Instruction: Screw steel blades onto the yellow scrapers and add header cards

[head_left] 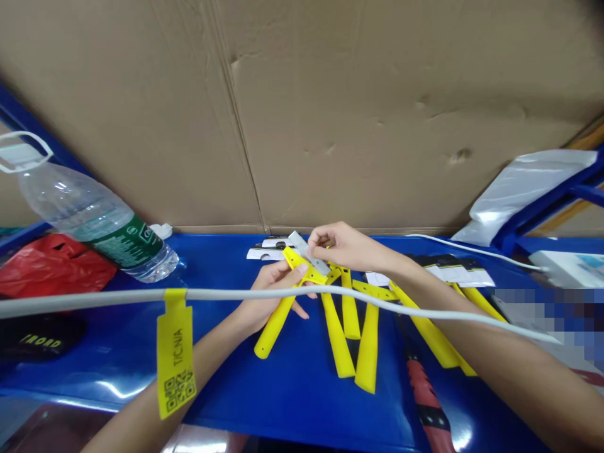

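Observation:
My left hand (270,284) is closed around the head of a yellow T-shaped plastic scraper handle (278,327), its grip slanting down towards me. A flat grey metal plate (298,242) lies against the far side of that head. The fingers of my right hand (342,245) pinch this plate at its right end. Just right of the held handle, several more yellow handles (367,349) lie on the blue tabletop (292,390). Other yellow handles (427,333) lie partly under my right forearm.
A large water bottle (108,220) leans at left beside a red plastic bag (51,267). A white cable (226,294) with a yellow tag (175,358) crosses in front. White-and-black cards (267,253) lie behind my hands. A red-and-black tool (427,399) lies near right. Cardboard (353,126) stands behind.

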Motion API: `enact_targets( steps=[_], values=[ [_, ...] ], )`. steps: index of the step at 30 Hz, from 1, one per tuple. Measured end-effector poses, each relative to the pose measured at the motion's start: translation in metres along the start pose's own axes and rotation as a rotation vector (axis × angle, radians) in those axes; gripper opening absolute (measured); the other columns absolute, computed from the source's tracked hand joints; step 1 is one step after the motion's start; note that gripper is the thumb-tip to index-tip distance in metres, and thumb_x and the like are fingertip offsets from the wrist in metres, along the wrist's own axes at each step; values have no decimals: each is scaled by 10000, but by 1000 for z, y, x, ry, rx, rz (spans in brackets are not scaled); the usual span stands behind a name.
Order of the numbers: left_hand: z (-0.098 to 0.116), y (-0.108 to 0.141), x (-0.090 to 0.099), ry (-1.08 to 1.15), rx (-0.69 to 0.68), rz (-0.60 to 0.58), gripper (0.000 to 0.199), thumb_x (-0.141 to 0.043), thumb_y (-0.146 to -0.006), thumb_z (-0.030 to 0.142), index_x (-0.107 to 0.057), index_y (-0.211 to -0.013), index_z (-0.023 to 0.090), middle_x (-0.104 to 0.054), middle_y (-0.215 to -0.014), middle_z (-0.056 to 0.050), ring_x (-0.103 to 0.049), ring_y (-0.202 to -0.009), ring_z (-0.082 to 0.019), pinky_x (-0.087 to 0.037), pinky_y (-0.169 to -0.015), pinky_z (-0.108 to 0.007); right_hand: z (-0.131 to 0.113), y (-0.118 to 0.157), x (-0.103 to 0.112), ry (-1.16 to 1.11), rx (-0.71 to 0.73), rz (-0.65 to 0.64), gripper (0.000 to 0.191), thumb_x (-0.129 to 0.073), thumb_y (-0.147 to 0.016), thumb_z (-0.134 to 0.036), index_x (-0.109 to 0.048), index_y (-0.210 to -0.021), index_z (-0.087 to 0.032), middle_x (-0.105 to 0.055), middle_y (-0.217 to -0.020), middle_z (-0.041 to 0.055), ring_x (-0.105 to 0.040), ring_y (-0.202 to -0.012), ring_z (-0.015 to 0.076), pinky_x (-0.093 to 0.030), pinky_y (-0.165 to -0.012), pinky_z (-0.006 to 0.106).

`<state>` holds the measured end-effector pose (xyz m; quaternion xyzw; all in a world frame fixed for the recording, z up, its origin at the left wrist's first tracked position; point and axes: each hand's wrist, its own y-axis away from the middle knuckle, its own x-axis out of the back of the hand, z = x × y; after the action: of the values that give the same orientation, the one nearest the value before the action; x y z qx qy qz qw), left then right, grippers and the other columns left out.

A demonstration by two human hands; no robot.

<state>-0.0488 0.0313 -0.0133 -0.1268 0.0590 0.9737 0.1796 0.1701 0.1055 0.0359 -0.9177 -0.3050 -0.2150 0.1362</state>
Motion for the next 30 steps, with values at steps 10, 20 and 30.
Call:
enact_targets(
  steps=[10, 20, 30],
  values=[
    [1, 3, -5, 7, 35, 25, 466, -899, -944, 525, -801, -1109, 100, -809, -882, -126, -789, -715, -232, -692, -478, -301, 0, 2, 3, -45, 18, -45, 223, -777, -928, -385, -720, -830, -194, -667, -776, -3, -553, -718, 152, -434, -703, 315],
    [2, 1, -6, -10, 17, 31, 474, -922, -909, 553, -757, -1004, 119, -786, -846, -106, -766, -680, -216, -687, -481, -300, 6, 0, -1, -66, 37, -6, 248, -801, -939, -413, -760, -853, -184, -714, -796, 17, -597, -719, 159, -461, -707, 317],
    [1, 2, -4, -8, 1, 22, 460, -911, -926, 541, -759, -1034, 121, -791, -846, -97, -763, -654, -204, -692, -483, -301, -3, 3, -4, 27, 20, -32, 208, -769, -925, -361, -767, -817, -184, -721, -769, 21, -588, -705, 160, -449, -683, 312]
  ],
)
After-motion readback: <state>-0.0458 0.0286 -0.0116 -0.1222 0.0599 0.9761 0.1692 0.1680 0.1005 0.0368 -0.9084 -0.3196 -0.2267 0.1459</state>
